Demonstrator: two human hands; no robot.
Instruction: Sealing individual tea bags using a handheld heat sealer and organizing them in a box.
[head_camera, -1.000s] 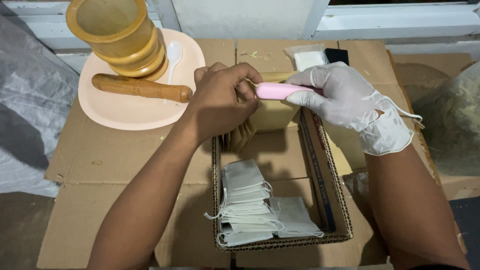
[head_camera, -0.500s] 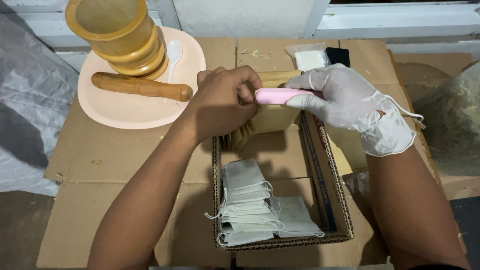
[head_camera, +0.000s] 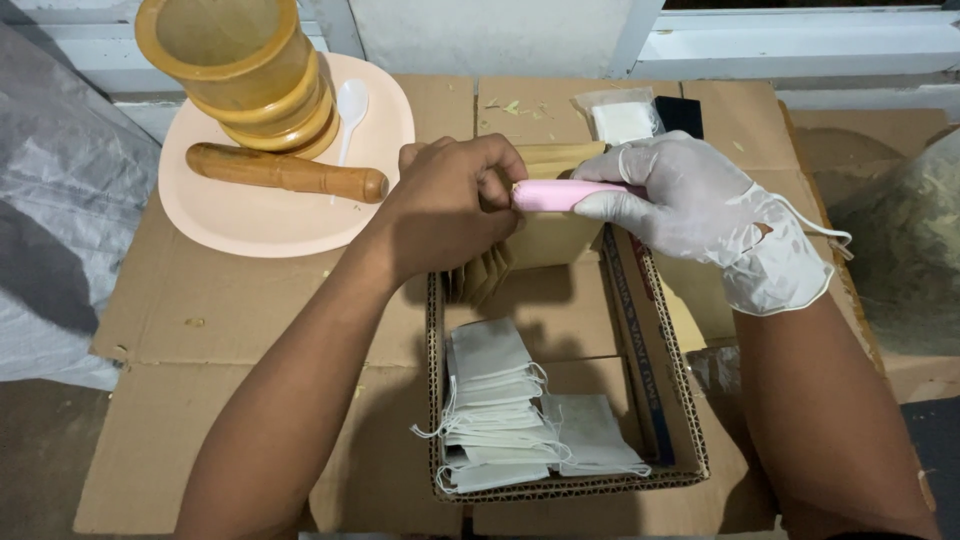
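Nearest you, an open cardboard box (head_camera: 668, 400) sits on flattened cardboard (head_camera: 250, 320); inside it, at the near end, lies a stack of small white bags (head_camera: 495, 400) with drawstrings, and one more white bag (head_camera: 592, 432) lies just right of the stack. Farther in, a few tan envelopes (head_camera: 482, 275) lean against the box's far end. Above that far end your two hands meet. Your bare left hand (head_camera: 450, 205) is curled closed, its fingertips pinching the left end of a pink tool (head_camera: 560, 194) that lies level between the hands. Your right hand (head_camera: 690, 195), in a white glove (head_camera: 760, 250) that is torn at the wrist, is closed around the tool's right end. Just behind the tool, touching it or nearly so, is a tan pouch (head_camera: 555, 155); you cannot tell from here whether either hand also holds it. To the far left, a pale plate (head_camera: 260, 225) carries a wooden pestle (head_camera: 285, 172), a white spoon (head_camera: 350, 105) and a yellow wooden mortar (head_camera: 235, 65). Beyond your hands, on the far cardboard, rest a clear packet (head_camera: 622, 118) of white pieces and a black object (head_camera: 682, 115) beside it. Grey sheeting (head_camera: 50, 250) covers the left edge.
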